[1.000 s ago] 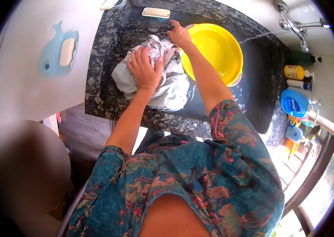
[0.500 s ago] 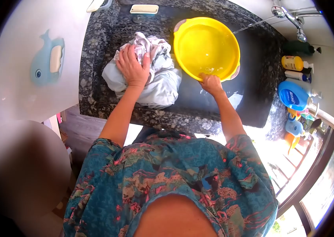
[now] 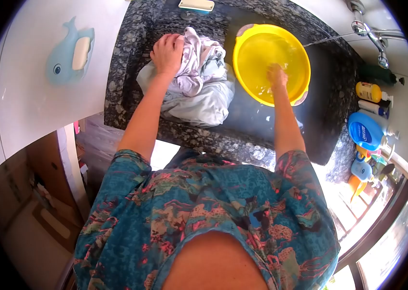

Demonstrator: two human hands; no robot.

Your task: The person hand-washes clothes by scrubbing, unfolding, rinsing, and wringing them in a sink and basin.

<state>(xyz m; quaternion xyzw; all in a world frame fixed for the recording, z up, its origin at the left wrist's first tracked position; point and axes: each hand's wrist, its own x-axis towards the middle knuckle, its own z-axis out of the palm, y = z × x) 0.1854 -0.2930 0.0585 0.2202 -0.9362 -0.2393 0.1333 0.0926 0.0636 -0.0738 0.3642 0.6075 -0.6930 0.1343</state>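
Observation:
A bundle of wet white, grey and purple-tinged clothes (image 3: 199, 89) lies bunched in the left part of a dark stone sink (image 3: 257, 128). My left hand (image 3: 168, 54) is at its upper left side, fingers curled down over the fabric. To the right is a round yellow basin (image 3: 247, 89) with water in it. My right hand (image 3: 277, 76) reaches over its near rim into the water; the fingers are blurred and partly under the surface. A thin stream of water (image 3: 327, 38) runs from the tap side toward the basin's upper right edge.
A metal tap (image 3: 370, 34) is on the right wall. Several bottles, among them a blue detergent jug (image 3: 364, 130), line the right ledge. A whale-shaped holder (image 3: 66, 60) with a soap bar hangs at left. Another soap bar (image 3: 196, 5) sits at the sink's back.
My right hand has left the basin's near rim and gone into the water. My left hand has shifted toward the upper left of the clothes, its fingers now curled. The view has shifted slightly.

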